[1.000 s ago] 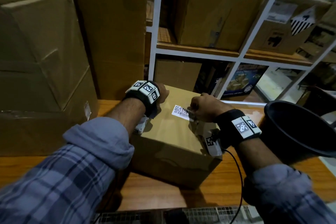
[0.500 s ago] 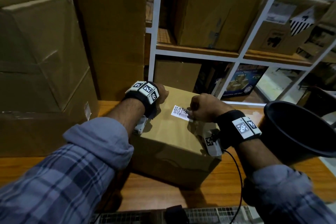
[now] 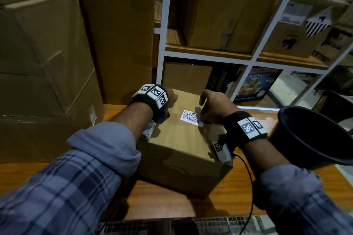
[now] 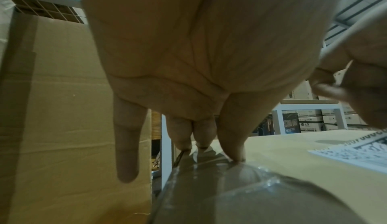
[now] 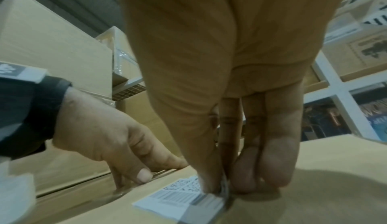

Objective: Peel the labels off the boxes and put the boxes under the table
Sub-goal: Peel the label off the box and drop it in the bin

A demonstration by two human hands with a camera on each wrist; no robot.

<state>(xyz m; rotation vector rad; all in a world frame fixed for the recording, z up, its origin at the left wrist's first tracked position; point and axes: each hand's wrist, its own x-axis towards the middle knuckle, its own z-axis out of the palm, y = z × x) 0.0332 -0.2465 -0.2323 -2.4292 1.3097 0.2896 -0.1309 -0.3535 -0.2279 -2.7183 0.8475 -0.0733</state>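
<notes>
A brown cardboard box (image 3: 177, 139) stands on the wooden table (image 3: 162, 202). A white barcode label (image 3: 190, 117) is stuck on its top. My right hand (image 3: 200, 118) pinches the label's right edge between thumb and fingers (image 5: 217, 191); that edge of the label (image 5: 184, 199) is curled up off the cardboard. My left hand (image 3: 172, 97) rests on the box's far-left top edge. Its straight fingers (image 4: 209, 149) press down on the clear tape there, with the box top (image 4: 293, 169) stretching to the right.
Large cardboard boxes (image 3: 38, 63) are stacked close on the left. A white shelf rack (image 3: 164, 44) full of boxes stands behind. A black bucket (image 3: 315, 135) sits on the table at the right, close to my right forearm. Wire mesh shows under the table's front edge.
My right hand has risen and turned a little, and the label's right edge has lifted off the box. My left hand and the box have stayed in place.
</notes>
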